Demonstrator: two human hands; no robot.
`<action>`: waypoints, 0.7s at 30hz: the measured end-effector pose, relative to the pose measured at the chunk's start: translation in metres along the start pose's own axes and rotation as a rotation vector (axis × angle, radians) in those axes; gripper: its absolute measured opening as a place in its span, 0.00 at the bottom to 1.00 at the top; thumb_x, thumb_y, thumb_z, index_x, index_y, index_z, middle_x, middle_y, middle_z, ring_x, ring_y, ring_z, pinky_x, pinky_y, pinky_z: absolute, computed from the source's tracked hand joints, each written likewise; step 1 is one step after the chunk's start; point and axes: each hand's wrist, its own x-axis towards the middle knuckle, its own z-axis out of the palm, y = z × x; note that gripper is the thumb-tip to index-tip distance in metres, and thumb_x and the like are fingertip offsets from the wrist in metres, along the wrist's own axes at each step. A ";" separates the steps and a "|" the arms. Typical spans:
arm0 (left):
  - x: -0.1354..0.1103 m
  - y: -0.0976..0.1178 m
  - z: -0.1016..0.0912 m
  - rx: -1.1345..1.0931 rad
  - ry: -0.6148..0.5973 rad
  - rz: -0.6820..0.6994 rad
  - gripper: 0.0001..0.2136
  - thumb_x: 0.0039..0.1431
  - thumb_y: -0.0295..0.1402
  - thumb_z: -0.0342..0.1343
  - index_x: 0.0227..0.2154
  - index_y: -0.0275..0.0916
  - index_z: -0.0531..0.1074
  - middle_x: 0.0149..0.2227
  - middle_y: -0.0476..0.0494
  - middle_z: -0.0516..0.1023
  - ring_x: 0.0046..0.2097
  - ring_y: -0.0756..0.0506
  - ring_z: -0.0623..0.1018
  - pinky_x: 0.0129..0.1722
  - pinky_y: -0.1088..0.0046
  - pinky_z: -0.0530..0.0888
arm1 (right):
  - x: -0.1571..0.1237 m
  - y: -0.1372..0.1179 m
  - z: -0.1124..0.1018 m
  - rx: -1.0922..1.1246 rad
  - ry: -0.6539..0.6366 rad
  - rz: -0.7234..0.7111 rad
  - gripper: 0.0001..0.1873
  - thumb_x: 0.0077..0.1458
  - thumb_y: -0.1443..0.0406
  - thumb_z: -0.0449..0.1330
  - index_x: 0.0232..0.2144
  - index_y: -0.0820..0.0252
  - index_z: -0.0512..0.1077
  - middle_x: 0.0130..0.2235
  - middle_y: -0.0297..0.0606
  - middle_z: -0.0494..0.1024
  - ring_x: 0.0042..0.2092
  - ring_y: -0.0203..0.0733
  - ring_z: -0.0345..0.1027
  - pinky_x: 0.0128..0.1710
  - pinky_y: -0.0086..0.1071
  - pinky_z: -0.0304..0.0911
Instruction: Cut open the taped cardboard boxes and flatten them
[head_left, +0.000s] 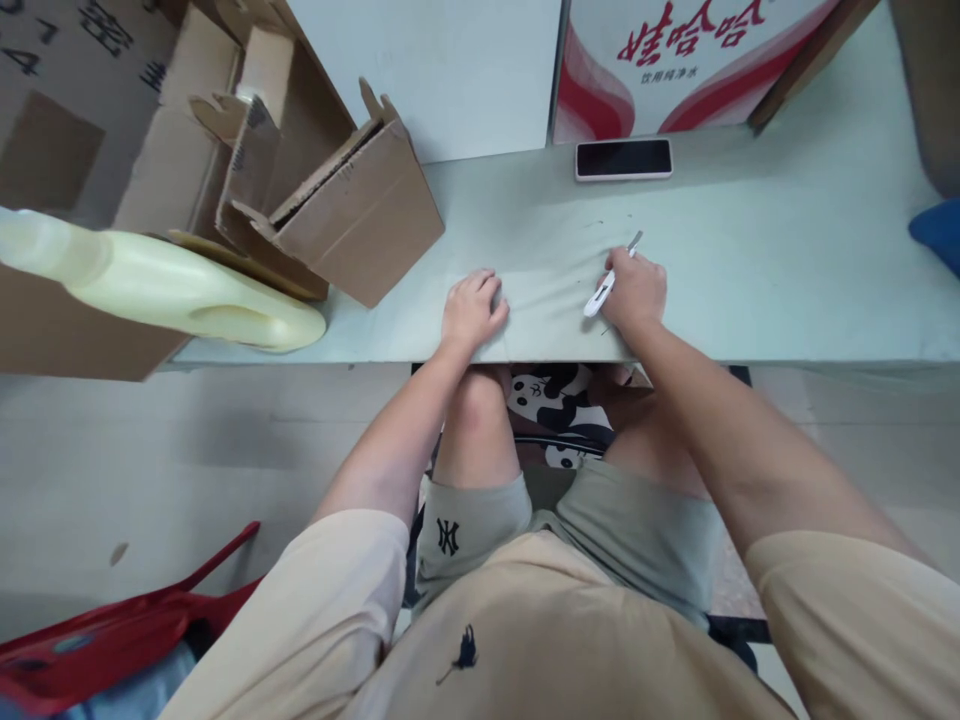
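My right hand [639, 290] is closed around a white utility knife [600, 296], low over the front part of the pale green tabletop [525, 220]. The knife's metal blade [636, 241] sticks out past my fingers, pointing away and to the right. Left of it, my left hand [472, 308] rests palm down near the table's front edge, fingers loosely bent and nothing visible in it. Farther back lies a phone [624, 159] with a dark screen and a pale pink rim.
Open cardboard boxes [360, 215] and a pale yellow bottle [187, 290] crowd the left side. A white box [442, 70] and a red-and-white printed carton [675, 70] stand at the back. Something blue [941, 232] shows at the right edge. A red object [127, 640] sits below left.
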 end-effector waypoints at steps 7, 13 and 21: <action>0.000 -0.002 0.001 0.010 0.006 0.020 0.19 0.66 0.32 0.52 0.57 0.35 0.76 0.66 0.32 0.75 0.70 0.35 0.72 0.72 0.55 0.65 | 0.000 -0.001 -0.003 0.015 -0.027 0.000 0.10 0.56 0.67 0.54 0.41 0.55 0.68 0.44 0.50 0.77 0.47 0.57 0.69 0.51 0.48 0.58; 0.000 -0.005 0.002 0.021 0.018 0.020 0.18 0.66 0.32 0.53 0.56 0.35 0.76 0.66 0.31 0.75 0.69 0.35 0.73 0.71 0.54 0.67 | 0.000 -0.002 -0.006 0.008 -0.071 -0.002 0.09 0.57 0.68 0.55 0.42 0.54 0.68 0.45 0.50 0.77 0.47 0.57 0.69 0.52 0.48 0.58; 0.008 -0.010 0.001 0.083 0.036 0.064 0.16 0.63 0.33 0.57 0.52 0.39 0.76 0.62 0.41 0.80 0.64 0.41 0.77 0.67 0.60 0.75 | -0.002 -0.003 -0.005 0.003 -0.035 -0.003 0.09 0.57 0.68 0.54 0.41 0.55 0.68 0.45 0.49 0.78 0.47 0.55 0.69 0.50 0.45 0.57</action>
